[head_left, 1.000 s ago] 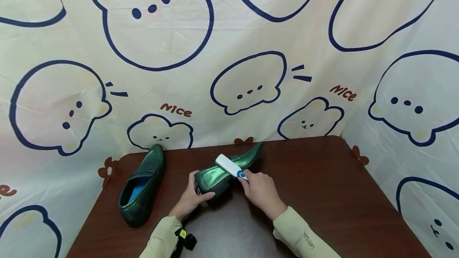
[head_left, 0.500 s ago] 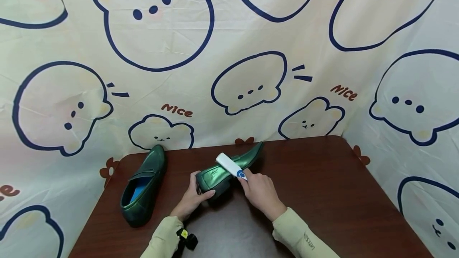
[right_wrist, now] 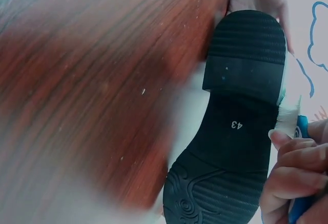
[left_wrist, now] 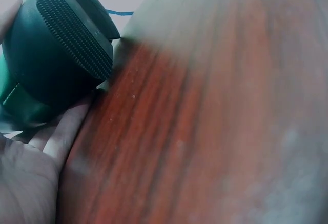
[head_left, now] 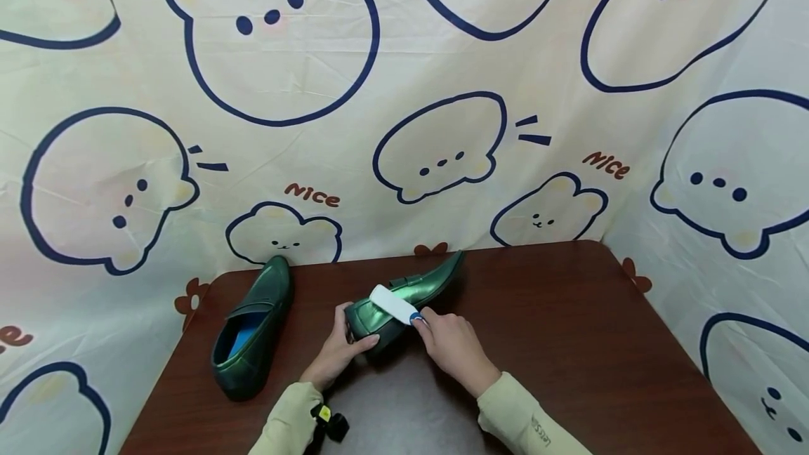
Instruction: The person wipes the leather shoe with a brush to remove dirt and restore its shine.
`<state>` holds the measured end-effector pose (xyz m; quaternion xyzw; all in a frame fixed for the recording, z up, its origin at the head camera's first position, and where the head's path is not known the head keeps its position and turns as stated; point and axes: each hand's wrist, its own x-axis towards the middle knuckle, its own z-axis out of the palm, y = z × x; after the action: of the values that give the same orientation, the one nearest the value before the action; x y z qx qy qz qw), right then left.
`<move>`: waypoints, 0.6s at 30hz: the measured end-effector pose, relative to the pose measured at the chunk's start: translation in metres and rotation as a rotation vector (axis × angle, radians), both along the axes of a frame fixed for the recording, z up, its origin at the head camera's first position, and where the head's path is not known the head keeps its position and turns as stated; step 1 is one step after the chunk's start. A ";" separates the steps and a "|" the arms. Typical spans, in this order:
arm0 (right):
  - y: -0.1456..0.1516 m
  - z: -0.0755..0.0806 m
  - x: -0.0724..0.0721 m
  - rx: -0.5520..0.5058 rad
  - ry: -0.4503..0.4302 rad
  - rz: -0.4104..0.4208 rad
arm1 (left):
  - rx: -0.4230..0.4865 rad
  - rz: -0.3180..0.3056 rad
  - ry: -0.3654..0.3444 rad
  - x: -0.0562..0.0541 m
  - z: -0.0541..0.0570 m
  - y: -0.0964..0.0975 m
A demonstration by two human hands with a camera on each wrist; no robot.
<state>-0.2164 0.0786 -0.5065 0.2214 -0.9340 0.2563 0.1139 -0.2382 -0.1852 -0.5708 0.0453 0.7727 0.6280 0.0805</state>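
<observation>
A shiny green loafer (head_left: 413,289) lies tipped on its side at the middle of the table, toe pointing to the back right. My left hand (head_left: 338,351) grips it round the heel, thumb near the sole edge. The black sole (right_wrist: 237,108), marked 43, faces the right wrist camera. In my right hand (head_left: 456,346) is a white-backed brush (head_left: 393,304) with a blue handle, its pale bristles (right_wrist: 288,117) against the upper near the heel. In the left wrist view the ridged heel (left_wrist: 72,29) rests above my left fingers.
The other green loafer (head_left: 253,332) stands upright at the left, its blue insole showing. Both are on a dark brown table (head_left: 569,343). A pale cartoon-print cloth (head_left: 354,55) hangs close behind the table and along its sides. A small black device (head_left: 331,425) sits at my left wrist.
My right hand has moved the brush left and slightly down along the loafer, towards its heel. The left hand keeps its grip, and the other loafer stays put.
</observation>
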 end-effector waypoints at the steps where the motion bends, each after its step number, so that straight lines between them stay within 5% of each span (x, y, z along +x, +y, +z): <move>1: 0.001 0.000 0.000 0.001 0.002 -0.012 | -0.002 0.000 -0.005 0.000 0.000 0.000; 18: 0.026 0.003 -0.005 0.036 0.107 -0.227 | 0.022 -0.010 -0.015 0.001 0.000 -0.001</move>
<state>-0.2218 0.1046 -0.5030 0.1295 -0.9500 0.2129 0.1880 -0.2374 -0.1864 -0.5707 0.0453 0.7648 0.6365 0.0890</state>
